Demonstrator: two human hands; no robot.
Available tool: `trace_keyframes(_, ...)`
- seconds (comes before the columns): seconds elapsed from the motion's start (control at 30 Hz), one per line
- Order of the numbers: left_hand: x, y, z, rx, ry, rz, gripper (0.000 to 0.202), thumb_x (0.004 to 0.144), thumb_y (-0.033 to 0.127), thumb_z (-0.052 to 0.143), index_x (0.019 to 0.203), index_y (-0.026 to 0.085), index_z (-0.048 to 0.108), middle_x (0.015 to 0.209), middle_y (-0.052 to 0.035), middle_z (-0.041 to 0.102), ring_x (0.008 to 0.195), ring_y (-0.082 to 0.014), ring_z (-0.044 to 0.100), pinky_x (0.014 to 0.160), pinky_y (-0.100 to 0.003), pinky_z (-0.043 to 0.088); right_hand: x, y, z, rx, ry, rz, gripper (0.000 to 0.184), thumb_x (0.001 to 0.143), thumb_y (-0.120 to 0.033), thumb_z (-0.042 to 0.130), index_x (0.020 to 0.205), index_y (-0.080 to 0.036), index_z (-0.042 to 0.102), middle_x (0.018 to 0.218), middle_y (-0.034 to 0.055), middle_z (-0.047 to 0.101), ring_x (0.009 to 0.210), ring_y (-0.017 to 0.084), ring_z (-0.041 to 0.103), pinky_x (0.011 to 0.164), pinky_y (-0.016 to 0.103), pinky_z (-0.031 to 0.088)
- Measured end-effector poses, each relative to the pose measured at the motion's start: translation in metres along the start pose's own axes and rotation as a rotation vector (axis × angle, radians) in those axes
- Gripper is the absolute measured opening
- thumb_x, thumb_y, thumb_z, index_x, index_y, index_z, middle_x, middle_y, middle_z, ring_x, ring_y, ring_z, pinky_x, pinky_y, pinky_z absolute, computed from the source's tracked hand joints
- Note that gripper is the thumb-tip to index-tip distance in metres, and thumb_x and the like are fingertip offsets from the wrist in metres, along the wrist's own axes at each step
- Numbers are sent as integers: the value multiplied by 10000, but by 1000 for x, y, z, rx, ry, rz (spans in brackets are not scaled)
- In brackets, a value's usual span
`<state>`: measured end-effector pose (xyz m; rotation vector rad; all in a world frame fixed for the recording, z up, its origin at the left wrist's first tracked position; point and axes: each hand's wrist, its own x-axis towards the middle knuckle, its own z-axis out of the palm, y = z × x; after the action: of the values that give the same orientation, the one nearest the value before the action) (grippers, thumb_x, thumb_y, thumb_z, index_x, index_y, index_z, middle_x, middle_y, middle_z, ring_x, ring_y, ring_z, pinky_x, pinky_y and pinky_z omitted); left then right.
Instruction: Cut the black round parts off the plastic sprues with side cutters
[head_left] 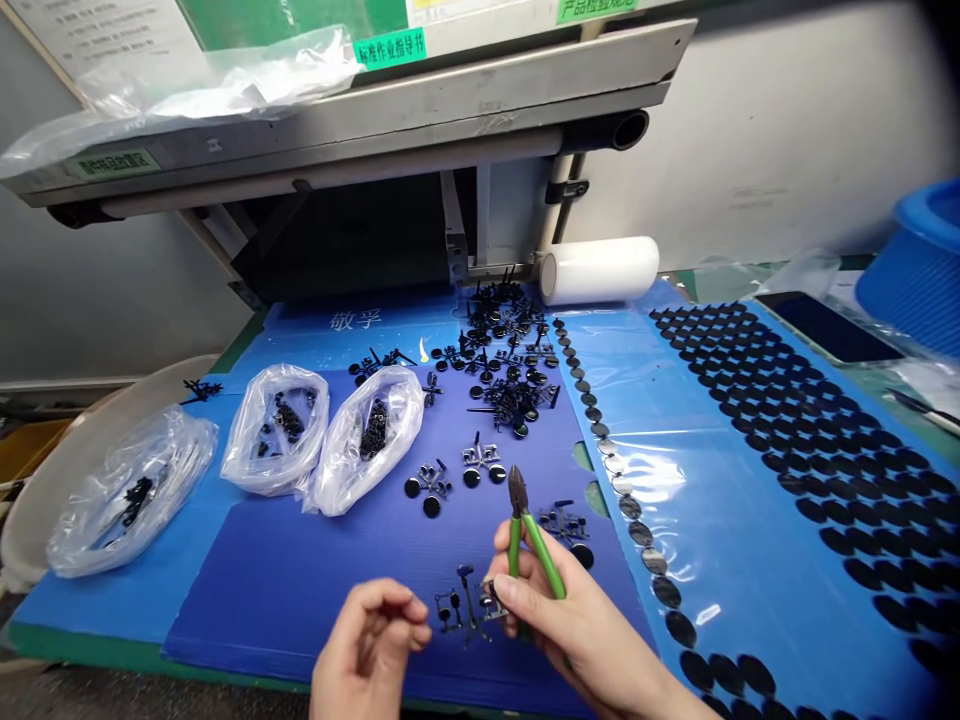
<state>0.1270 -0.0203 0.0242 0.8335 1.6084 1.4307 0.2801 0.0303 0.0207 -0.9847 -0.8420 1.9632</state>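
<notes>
My right hand (551, 610) is wrapped round green-handled nippers (538, 545), their dark jaws pointing up and away. Its thumb and forefinger also pinch the right side of a black plastic sprue (466, 605) with small parts on it. Just left of that sprue is my left hand (371, 640), its fingers curled in toward the thumb; whatever they may hold is hidden. Beyond the hands, sprues with round black discs lie on the blue sheet: one sprue (431, 485) to the left, another (481, 460) in the middle, and a third (562, 525) partly behind my right hand.
Plastic bags with small black parts stand left: one bag (367, 440), a second (274, 430), a third (135, 495). A sprue heap (514, 380) lies at the back by a white roll (600, 270). Black discs (810, 420) in rows, a phone (829, 325) and a blue basket (915, 270) are right.
</notes>
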Motion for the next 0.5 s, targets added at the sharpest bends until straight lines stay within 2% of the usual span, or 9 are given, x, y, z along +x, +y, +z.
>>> trace_keyframes(0.1,11,10,-4,-142,-220,-237,270,657,379,642,770,158,535,629,3,556,474,-74,472,371,-146,362,0,-1,-3,-70,-61,5,336,686,-395,664,875,-211,456,710,-13,512,583,129,436,536,247,370)
trace_keyframes(0.2,14,14,-7,-223,-441,-423,244,658,306,656,778,143,521,574,34,495,409,-21,393,328,-98,276,-2,-2,-3,-109,-116,34,331,706,-386,653,892,-208,446,715,-19,508,581,122,442,542,243,365)
trace_keyframes(0.3,9,14,-8,-293,-516,-496,216,672,273,648,768,138,510,538,50,464,399,-10,385,343,-95,304,-3,-2,-1,-103,-119,41,323,715,-372,651,895,-204,443,699,-26,504,573,118,446,542,245,364)
trace_keyframes(0.5,-6,13,-8,-339,-571,-465,246,684,273,643,797,150,462,584,49,484,409,-11,422,344,-95,334,-6,-1,8,-17,-60,42,315,697,-350,671,880,-198,464,692,-27,522,554,102,442,541,234,357)
